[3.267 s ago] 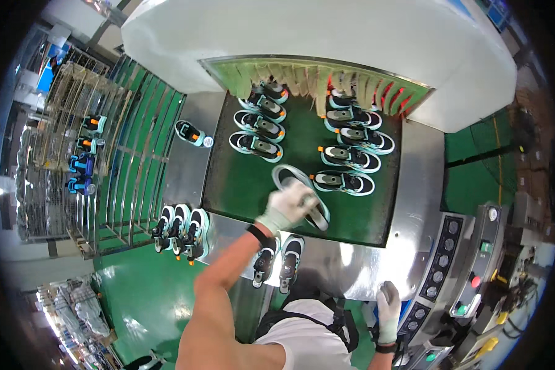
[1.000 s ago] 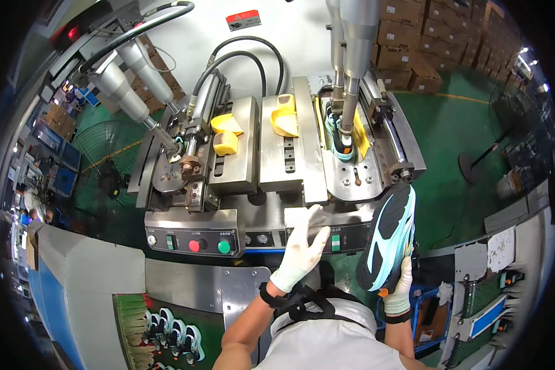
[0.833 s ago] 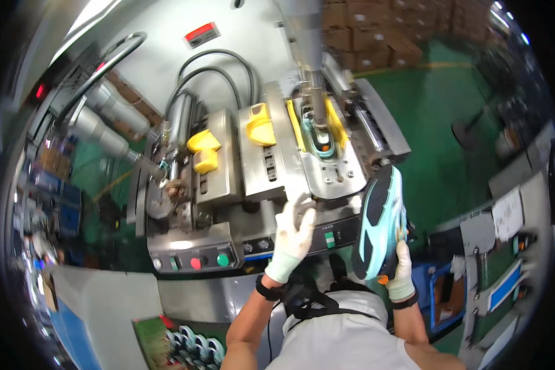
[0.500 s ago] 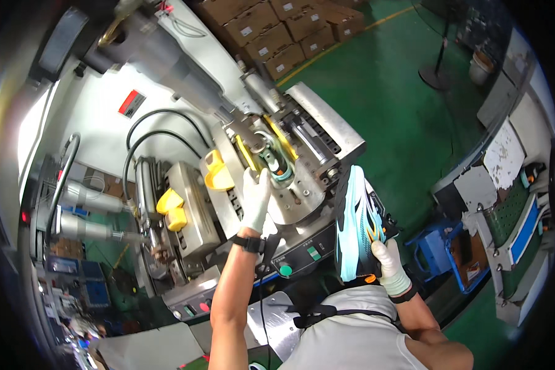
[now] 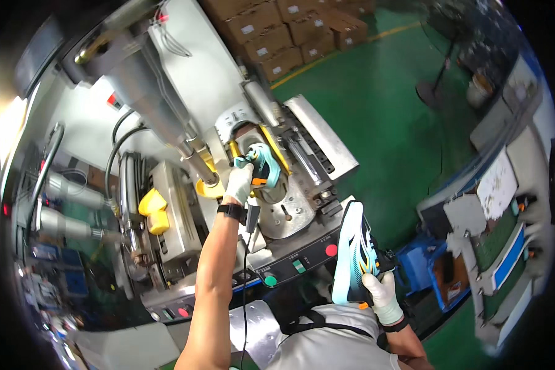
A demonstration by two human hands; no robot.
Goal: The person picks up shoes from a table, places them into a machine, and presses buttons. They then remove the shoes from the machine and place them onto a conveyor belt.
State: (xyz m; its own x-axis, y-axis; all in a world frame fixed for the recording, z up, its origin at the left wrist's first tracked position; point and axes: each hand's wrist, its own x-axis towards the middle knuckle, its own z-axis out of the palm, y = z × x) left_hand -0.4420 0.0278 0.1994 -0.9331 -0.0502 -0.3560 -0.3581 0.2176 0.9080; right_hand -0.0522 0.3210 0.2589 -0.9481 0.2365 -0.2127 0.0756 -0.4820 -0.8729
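Observation:
My left hand [image 5: 238,182], in a white glove with a black band at the wrist, grips a light blue and black sports shoe [image 5: 271,164] with an orange tab. That shoe sits tilted over the metal bed [image 5: 293,213] of a pressing machine, between yellow side pads. On the right, my gloved right hand [image 5: 382,295] is closed around the heel end of another light blue sports shoe [image 5: 350,253], its toe pointing away from me. My right fingers are partly hidden behind the shoe.
The press's thick cylinder [image 5: 148,86] slants above the left side of the bed. Yellow pads [image 5: 153,209] sit on a second station at left. A control panel [image 5: 299,262] with coloured buttons runs along the front. Cartons [image 5: 259,31] are stacked behind; a blue crate [image 5: 413,265] stands at right.
The press cylinder has swung left off the bed. The shoe there has come up and tilted in my left hand. My right hand keeps its shoe, now slightly lower in view.

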